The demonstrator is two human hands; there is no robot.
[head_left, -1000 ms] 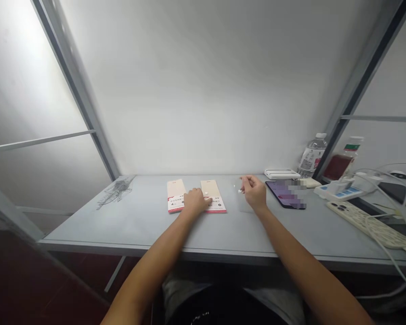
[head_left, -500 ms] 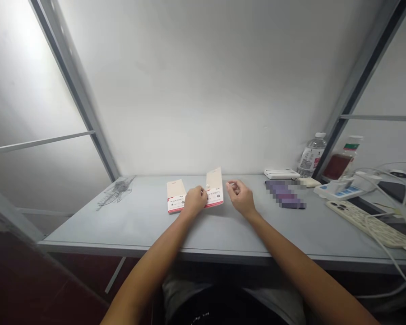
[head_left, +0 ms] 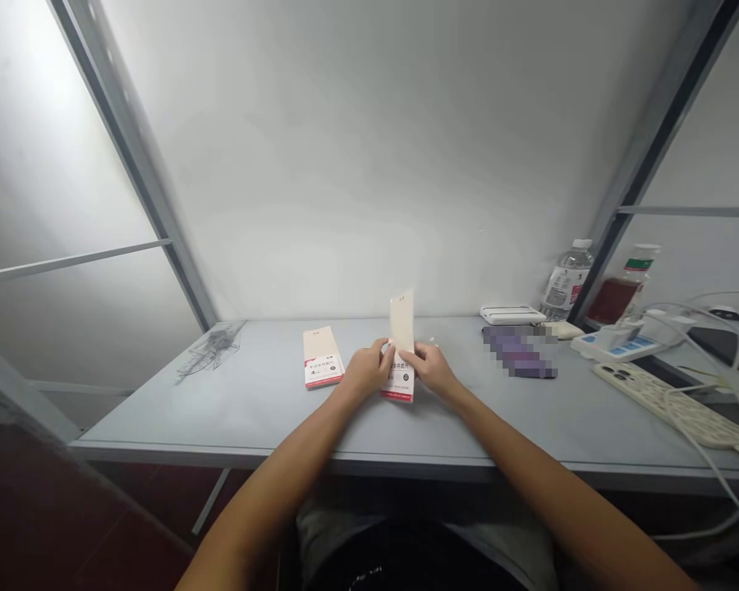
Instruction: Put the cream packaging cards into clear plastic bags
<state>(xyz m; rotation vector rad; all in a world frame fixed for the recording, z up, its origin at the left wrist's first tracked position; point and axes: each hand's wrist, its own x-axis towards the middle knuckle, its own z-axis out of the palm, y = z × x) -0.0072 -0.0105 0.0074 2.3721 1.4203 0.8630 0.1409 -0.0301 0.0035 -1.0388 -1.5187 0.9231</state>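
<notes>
Both fingers-closed hands grip the cream-and-red card packet [head_left: 401, 345] by its lower half, the left hand [head_left: 366, 369] and right hand [head_left: 434, 369] on either side, its long axis standing upright. A second packet [head_left: 321, 357] lies on the desk [head_left: 160, 410], just beyond the left hand.

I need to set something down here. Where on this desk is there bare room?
The desk has bare room between the grey smudge and the lying packet, and along the front edge below the left hand and right hand, which hold the upright packet. The right end is crowded: phone, white box, water bottle, power strip.
</notes>
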